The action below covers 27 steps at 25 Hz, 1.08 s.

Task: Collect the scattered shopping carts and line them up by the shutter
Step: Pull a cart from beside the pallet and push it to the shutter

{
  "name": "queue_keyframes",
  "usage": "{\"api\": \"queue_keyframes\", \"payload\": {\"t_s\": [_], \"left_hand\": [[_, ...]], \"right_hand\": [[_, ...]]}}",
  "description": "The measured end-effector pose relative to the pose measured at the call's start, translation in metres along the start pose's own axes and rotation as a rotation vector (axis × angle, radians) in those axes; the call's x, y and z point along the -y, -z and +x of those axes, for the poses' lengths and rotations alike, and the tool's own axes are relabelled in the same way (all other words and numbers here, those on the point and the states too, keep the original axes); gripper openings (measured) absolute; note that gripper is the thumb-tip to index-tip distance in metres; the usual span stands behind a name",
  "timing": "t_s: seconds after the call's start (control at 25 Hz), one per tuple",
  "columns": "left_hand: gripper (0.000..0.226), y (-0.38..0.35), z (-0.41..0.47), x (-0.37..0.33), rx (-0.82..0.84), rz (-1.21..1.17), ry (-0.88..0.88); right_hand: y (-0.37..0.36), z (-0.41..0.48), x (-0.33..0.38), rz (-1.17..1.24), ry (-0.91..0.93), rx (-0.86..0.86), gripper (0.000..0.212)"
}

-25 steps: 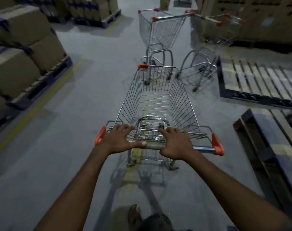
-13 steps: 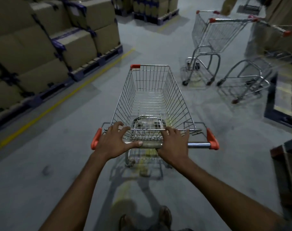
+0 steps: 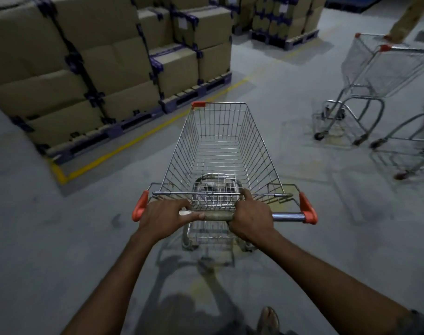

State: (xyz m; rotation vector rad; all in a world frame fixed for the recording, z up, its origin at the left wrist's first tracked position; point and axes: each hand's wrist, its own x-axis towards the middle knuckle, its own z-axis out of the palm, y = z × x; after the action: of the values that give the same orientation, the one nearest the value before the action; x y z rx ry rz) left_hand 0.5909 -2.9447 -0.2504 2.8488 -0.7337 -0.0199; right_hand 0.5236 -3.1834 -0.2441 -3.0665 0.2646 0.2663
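Curling round the dull metal handle bar (image 3: 218, 215), the fingers (image 3: 179, 204) of the left hand (image 3: 166, 215) and right hand (image 3: 251, 218) gripped the empty silver wire shopping cart (image 3: 220, 151). It had swung left, toward stacked brown cartons (image 3: 85, 68); two other wire carts (image 3: 375, 76), ahead a second earlier, stood apart on the right, uncollected.

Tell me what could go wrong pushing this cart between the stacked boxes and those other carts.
1. The cart, gripped by the left hand and right hand, has its front corner near the pallet under the stacked boxes; drifting left could clip it.
2. An unheld loose cart stands on the right; a wide swing could knock it rolling.
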Motion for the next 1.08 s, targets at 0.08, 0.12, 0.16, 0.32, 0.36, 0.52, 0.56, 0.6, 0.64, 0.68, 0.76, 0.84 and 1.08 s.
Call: {"api": "queue_keyframes", "payload": {"t_s": [0.08, 0.12, 0.16, 0.32, 0.36, 0.52, 0.56, 0.6, 0.64, 0.68, 0.76, 0.84, 1.08], "left_hand": [[0.083, 0.006, -0.011, 0.032, -0.001, -0.014, 0.011], [0.083, 0.009, -0.015, 0.046, 0.007, -0.013, 0.021], [0.083, 0.012, -0.019, 0.059, 0.019, -0.011, 0.036], [0.081, 0.019, -0.034, 0.096, 0.049, -0.012, 0.106], [0.078, 0.020, -0.038, 0.099, 0.050, -0.011, 0.115], [0.069, 0.022, -0.057, 0.105, 0.019, -0.021, 0.177], [0.069, 0.023, -0.061, 0.105, 0.014, -0.015, 0.197], [0.069, 0.024, -0.065, 0.105, 0.011, -0.010, 0.223], [0.070, 0.025, -0.068, 0.103, 0.017, -0.011, 0.247], [0.071, 0.026, -0.071, 0.103, 0.027, -0.014, 0.269], [0.074, 0.027, -0.078, 0.103, 0.057, -0.034, 0.314], [0.075, 0.030, -0.086, 0.103, 0.073, -0.048, 0.360], [0.069, 0.043, -0.107, 0.092, 0.135, -0.083, 0.546]], "right_hand": [[-0.002, 0.005, 0.033, -0.018, 0.027, -0.003, 0.037], [-0.003, 0.008, 0.049, -0.031, 0.046, 0.000, 0.038], [-0.004, 0.011, 0.062, -0.041, 0.067, 0.003, 0.037], [-0.004, 0.025, 0.099, -0.071, 0.155, 0.020, 0.034], [-0.003, 0.028, 0.104, -0.081, 0.180, 0.022, 0.034], [0.001, 0.045, 0.117, -0.111, 0.275, 0.030, 0.033], [0.001, 0.049, 0.118, -0.117, 0.304, 0.026, 0.034], [0.002, 0.054, 0.121, -0.124, 0.341, 0.023, 0.034], [0.002, 0.057, 0.123, -0.127, 0.379, 0.022, 0.032], [0.004, 0.061, 0.125, -0.125, 0.415, 0.023, 0.029], [0.006, 0.069, 0.129, -0.126, 0.481, 0.032, 0.024], [0.008, 0.075, 0.137, -0.143, 0.535, 0.031, 0.024], [0.004, 0.094, 0.164, -0.155, 0.668, 0.029, 0.027]]}}
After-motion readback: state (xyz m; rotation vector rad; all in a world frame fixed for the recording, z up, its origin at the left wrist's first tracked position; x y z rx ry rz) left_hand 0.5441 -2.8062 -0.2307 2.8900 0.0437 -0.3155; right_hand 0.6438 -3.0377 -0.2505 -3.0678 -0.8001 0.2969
